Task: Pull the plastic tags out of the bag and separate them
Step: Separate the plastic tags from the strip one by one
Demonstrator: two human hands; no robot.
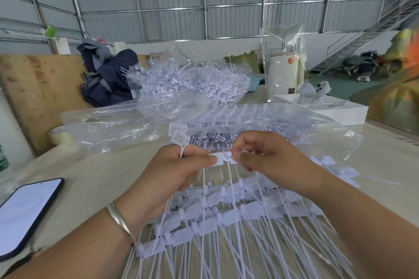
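A joined strip of white plastic tags (223, 158) is pinched between both hands above the table. My left hand (172, 172) grips its left end and also holds two separated tags (178, 133) that stick up from the fist. My right hand (267, 156) pinches the strip's right end. Rows of connected tags (217, 210) with long thin tails hang and fan out below my hands. A clear plastic bag (127, 124) holding more tags lies just beyond my hands. A large heap of loose tags (190, 81) sits farther back.
A phone (25, 213) with a lit screen lies at the left table edge. A tape roll (60, 135) sits by a wooden board (40, 88). Dark cloth bags (106, 77) stand at the back left. A white tray (335, 111) and a white container (283, 72) are at the right.
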